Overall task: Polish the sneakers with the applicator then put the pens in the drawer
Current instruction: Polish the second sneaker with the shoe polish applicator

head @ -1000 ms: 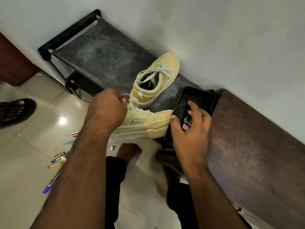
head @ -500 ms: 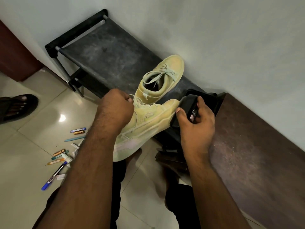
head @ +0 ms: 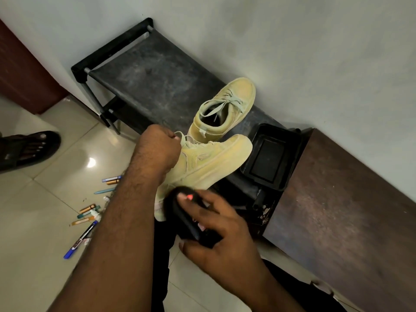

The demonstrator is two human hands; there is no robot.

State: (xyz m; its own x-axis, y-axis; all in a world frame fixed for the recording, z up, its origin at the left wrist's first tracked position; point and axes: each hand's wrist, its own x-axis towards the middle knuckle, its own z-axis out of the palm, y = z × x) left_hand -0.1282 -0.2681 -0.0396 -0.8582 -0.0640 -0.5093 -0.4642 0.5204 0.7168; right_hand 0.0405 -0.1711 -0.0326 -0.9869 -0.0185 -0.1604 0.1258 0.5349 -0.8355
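My left hand (head: 157,149) grips a pale yellow sneaker (head: 209,163) at its collar and holds it tilted, toe up toward the right. My right hand (head: 216,224) is closed around a black polish applicator (head: 184,217), pressed against the sneaker's heel end near the sole. The second yellow sneaker (head: 225,109) stands on the black shoe rack (head: 146,70) behind. Several pens (head: 90,212) lie scattered on the tiled floor at lower left, partly hidden by my left forearm.
An open black tray (head: 290,140) sits on the rack beside a brown wooden cabinet (head: 337,199) along the grey wall. Another person's foot in a black sandal (head: 29,149) rests on the floor at far left. My own dark trouser legs are below.
My right hand moved the applicator down from the sneaker's toe to its heel end. The sneaker tilted further, toe raised. The tray is now uncovered.
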